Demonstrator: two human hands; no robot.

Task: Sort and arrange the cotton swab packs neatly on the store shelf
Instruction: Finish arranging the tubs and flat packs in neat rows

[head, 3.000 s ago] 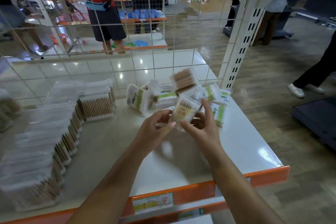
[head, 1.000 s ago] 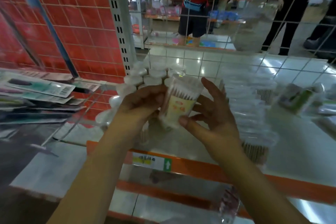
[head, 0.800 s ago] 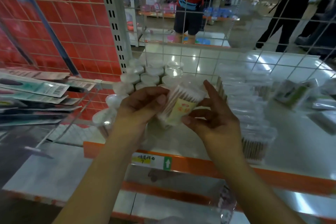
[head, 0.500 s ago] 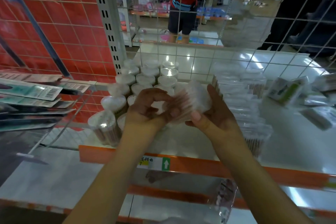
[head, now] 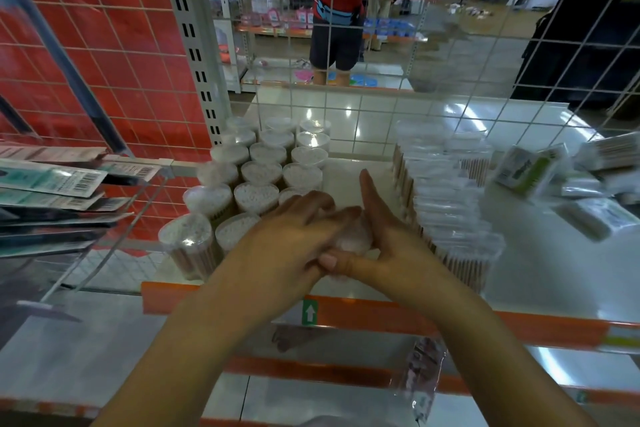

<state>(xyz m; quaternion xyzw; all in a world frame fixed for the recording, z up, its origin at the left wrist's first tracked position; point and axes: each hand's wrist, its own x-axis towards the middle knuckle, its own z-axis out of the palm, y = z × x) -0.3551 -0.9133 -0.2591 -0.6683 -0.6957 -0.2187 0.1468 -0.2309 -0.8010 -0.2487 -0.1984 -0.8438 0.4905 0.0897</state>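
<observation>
Standing at the shelf (head: 346, 121), one onlooker's list, taken from its left edge across to its right.

Item: hanging carded goods (head: 52, 180) on the wire rack beyond the left edge. Not part of the job.

Item: block of heart-shaped tubs (head: 256, 180), upright, swab tips showing white at the top, packed in rows from the back-left corner toward the front edge. The right-hand row stopped short of the front; a gap lay there.

Item: left hand (head: 294, 229), over that gap, fingers curled down across the top of the held tub (head: 349, 239).

Item: the held tub itself, a clear container of swabs, mostly hidden between both hands, near the front edge and just right of the block. Its long axis appeared roughly upright, though blur made that uncertain.

Item: right hand (head: 384, 236), thumb hooked round the tub's near side, fingers straight and pointing away along its right flank.

Item: long row of flat clear packs (head: 450, 204), on edge, running back to front just beside the right hand.

Item: loose green-labelled packs (head: 526, 173), toward the right edge, unsorted.

Judgement: the gap lay directly under and left of the tub, so the left hand was the nearer guide for seating it against its neighbours.
</observation>
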